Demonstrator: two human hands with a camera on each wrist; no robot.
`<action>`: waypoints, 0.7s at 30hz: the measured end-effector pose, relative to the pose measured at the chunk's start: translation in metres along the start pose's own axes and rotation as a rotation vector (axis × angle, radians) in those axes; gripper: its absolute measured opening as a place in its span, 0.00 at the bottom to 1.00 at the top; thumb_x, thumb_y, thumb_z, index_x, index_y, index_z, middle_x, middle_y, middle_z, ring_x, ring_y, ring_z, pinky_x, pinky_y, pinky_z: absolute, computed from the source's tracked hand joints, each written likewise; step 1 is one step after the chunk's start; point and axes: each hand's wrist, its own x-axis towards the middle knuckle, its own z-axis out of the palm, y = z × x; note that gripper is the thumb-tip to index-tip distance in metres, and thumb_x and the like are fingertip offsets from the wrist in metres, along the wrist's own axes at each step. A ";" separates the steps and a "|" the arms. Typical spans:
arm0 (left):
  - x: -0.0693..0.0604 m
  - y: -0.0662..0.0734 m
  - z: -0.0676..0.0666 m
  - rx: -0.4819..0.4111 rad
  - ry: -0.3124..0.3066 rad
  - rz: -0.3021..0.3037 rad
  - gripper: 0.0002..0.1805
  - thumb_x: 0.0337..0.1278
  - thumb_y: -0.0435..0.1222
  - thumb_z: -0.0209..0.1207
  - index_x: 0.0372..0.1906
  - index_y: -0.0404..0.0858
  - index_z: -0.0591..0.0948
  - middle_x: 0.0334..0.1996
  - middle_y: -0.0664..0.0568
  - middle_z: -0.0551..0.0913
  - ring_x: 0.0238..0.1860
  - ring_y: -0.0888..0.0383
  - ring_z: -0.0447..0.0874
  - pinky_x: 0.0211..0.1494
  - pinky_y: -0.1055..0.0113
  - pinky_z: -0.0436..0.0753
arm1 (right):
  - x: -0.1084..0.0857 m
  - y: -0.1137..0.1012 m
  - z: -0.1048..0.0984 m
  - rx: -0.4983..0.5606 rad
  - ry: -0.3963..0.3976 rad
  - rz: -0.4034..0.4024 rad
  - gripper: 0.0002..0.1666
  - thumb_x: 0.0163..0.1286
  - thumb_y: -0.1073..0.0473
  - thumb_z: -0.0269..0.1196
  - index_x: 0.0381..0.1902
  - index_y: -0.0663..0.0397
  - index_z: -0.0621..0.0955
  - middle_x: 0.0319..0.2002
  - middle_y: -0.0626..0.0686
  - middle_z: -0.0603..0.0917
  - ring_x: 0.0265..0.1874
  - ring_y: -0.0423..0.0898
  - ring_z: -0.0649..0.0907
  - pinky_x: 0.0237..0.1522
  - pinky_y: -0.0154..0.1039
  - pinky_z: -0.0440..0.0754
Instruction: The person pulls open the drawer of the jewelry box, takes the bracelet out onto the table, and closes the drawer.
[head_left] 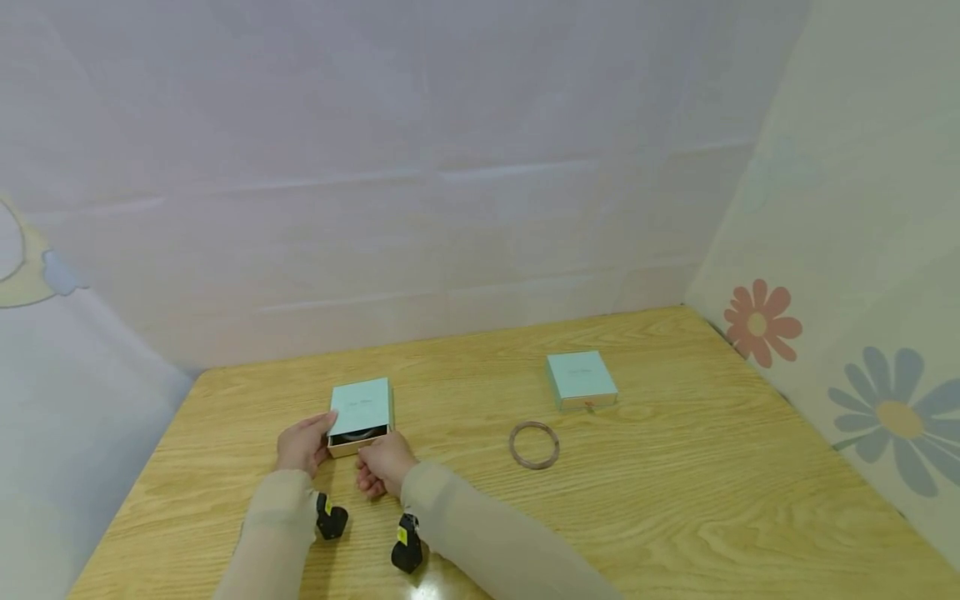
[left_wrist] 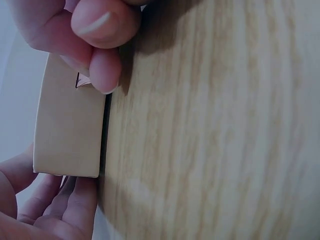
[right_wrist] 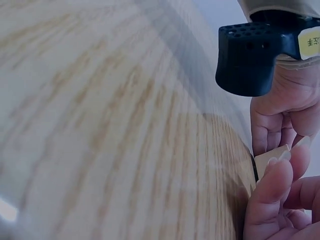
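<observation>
A light-blue drawer-style gift box (head_left: pixel 362 404) lies on the table at left, its cream drawer (left_wrist: pixel 67 125) partly pulled out. Inside the dark opening, the curve of a bangle (head_left: pixel 360 435) shows. My left hand (head_left: pixel 302 446) holds the box by its left side, thumb and fingers about the edge in the left wrist view. At the drawer's front, my right hand (head_left: pixel 386 467) has thumb and fingers pinched around a small pinkish pull tab (left_wrist: pixel 83 80). The right fingers (right_wrist: pixel 272 187) hide part of that front.
A brownish bangle (head_left: pixel 534 445) lies flat on the wooden table (head_left: pixel 675 467), right of my hands. Behind it rests a second light-blue box (head_left: pixel 582 379), closed. Pale cloth (head_left: pixel 450 275) hangs at the back, and flower-printed cloth (head_left: pixel 840 250) at the right.
</observation>
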 end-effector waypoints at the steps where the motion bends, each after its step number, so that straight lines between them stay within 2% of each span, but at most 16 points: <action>1: 0.000 0.000 0.001 0.001 0.000 0.001 0.28 0.67 0.36 0.58 0.66 0.26 0.69 0.56 0.41 0.76 0.59 0.50 0.71 0.60 0.60 0.74 | -0.001 0.000 0.000 0.000 0.001 0.000 0.17 0.73 0.67 0.54 0.22 0.64 0.78 0.11 0.50 0.71 0.07 0.37 0.68 0.08 0.28 0.69; 3: -0.001 0.001 0.002 -0.008 -0.008 0.003 0.28 0.68 0.36 0.57 0.66 0.25 0.68 0.64 0.36 0.69 0.63 0.47 0.67 0.66 0.55 0.69 | -0.001 0.000 0.000 -0.002 0.003 -0.006 0.16 0.73 0.67 0.54 0.23 0.65 0.78 0.11 0.50 0.71 0.07 0.37 0.68 0.08 0.28 0.69; 5: -0.001 0.000 0.002 -0.016 -0.010 0.006 0.27 0.69 0.35 0.56 0.66 0.24 0.68 0.65 0.36 0.68 0.65 0.46 0.65 0.68 0.54 0.66 | -0.002 0.000 0.000 -0.001 0.004 -0.010 0.16 0.73 0.67 0.54 0.23 0.65 0.78 0.11 0.50 0.71 0.07 0.37 0.68 0.08 0.28 0.69; 9: -0.001 0.000 0.001 -0.012 0.010 0.012 0.25 0.67 0.35 0.58 0.63 0.25 0.72 0.49 0.45 0.79 0.60 0.50 0.70 0.65 0.56 0.70 | -0.003 0.002 0.000 -0.001 0.009 -0.011 0.16 0.72 0.67 0.54 0.22 0.64 0.78 0.10 0.50 0.71 0.07 0.38 0.69 0.08 0.28 0.69; 12: -0.001 0.000 0.000 -0.013 0.015 0.018 0.24 0.66 0.36 0.60 0.61 0.25 0.74 0.36 0.55 0.80 0.50 0.57 0.76 0.62 0.58 0.72 | -0.003 0.003 0.001 0.000 0.012 -0.013 0.17 0.72 0.67 0.54 0.22 0.63 0.78 0.10 0.50 0.71 0.06 0.37 0.69 0.08 0.28 0.68; 14: -0.001 0.000 -0.001 -0.017 0.012 0.023 0.24 0.65 0.36 0.61 0.61 0.25 0.75 0.33 0.57 0.80 0.46 0.61 0.76 0.62 0.58 0.73 | -0.003 0.004 0.001 0.005 0.011 -0.015 0.17 0.72 0.67 0.54 0.22 0.63 0.78 0.10 0.50 0.72 0.06 0.37 0.69 0.08 0.28 0.68; 18: 0.005 -0.005 -0.003 -0.026 0.003 0.036 0.26 0.63 0.37 0.63 0.61 0.24 0.74 0.37 0.53 0.82 0.44 0.60 0.77 0.62 0.57 0.72 | -0.005 0.005 0.001 0.015 -0.004 -0.018 0.16 0.73 0.66 0.54 0.24 0.65 0.79 0.11 0.50 0.72 0.07 0.38 0.69 0.08 0.28 0.69; 21: 0.010 -0.008 -0.005 -0.035 0.009 0.042 0.25 0.60 0.38 0.65 0.57 0.25 0.78 0.41 0.48 0.83 0.45 0.58 0.78 0.58 0.59 0.76 | -0.007 0.006 0.001 0.016 -0.014 -0.021 0.16 0.74 0.66 0.53 0.25 0.66 0.79 0.12 0.50 0.73 0.07 0.38 0.70 0.09 0.28 0.69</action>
